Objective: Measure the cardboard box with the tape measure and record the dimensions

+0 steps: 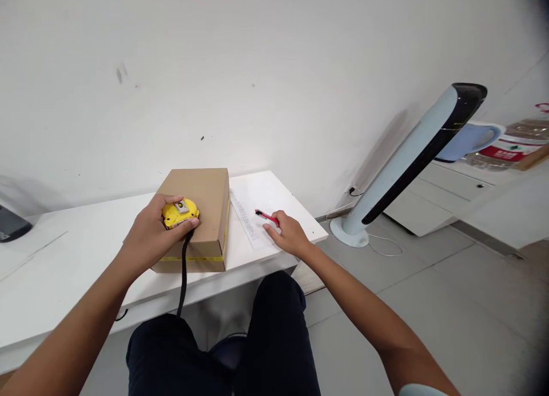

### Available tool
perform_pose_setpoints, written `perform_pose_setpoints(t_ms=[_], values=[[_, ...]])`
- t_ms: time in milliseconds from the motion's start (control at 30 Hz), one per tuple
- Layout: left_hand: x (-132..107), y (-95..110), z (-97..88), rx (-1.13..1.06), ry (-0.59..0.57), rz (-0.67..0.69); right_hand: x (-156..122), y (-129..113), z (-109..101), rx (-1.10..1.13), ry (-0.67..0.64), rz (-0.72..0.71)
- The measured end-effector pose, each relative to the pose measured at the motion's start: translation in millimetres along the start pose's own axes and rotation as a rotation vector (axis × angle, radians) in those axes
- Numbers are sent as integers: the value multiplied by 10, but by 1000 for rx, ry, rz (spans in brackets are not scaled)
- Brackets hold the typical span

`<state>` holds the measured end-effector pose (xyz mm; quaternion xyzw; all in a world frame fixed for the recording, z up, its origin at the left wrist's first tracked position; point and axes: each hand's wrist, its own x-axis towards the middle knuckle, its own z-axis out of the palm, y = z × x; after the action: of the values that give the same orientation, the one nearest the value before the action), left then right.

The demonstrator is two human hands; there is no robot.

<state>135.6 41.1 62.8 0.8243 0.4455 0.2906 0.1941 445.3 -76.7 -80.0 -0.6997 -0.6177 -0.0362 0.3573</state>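
Note:
A brown cardboard box (pixel 209 208) lies on the white table (pixel 64 258). My left hand (pixel 150 236) is closed around a yellow tape measure (pixel 180 212) resting on the box top; its yellow tape (pixel 224 230) runs around the box edge and a black strap (pixel 184 276) hangs down from it. My right hand (pixel 288 233) rests on a sheet of paper (pixel 249 213) to the right of the box, pinching a red pen (pixel 266 215) whose tip points left.
A tilted white and black tower fan (pixel 407 155) stands on the floor to the right. A white cabinet (pixel 450 195) behind it carries a blue jug (pixel 472 139) and packages. A dark device (pixel 12 224) sits at the table's far left. My legs are under the table.

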Motion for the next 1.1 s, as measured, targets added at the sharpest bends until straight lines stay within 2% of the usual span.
perform_pose_setpoints(t_ms=[233,467,633,800,967,1100], values=[[-23,-7,28,20,15,-63,51,-145,189,424,35,-1],[-41,59,36,115,47,-37,71,-129,301,708,-65,249],[-22,116,18,162,25,-28,34,-163,256,730,-47,367],[-2,69,36,141,23,-12,30,-199,234,694,-115,371],[-2,61,65,228,97,73,50,-226,229,655,-155,363],[-22,80,81,213,97,45,41,-234,233,636,-164,357]])
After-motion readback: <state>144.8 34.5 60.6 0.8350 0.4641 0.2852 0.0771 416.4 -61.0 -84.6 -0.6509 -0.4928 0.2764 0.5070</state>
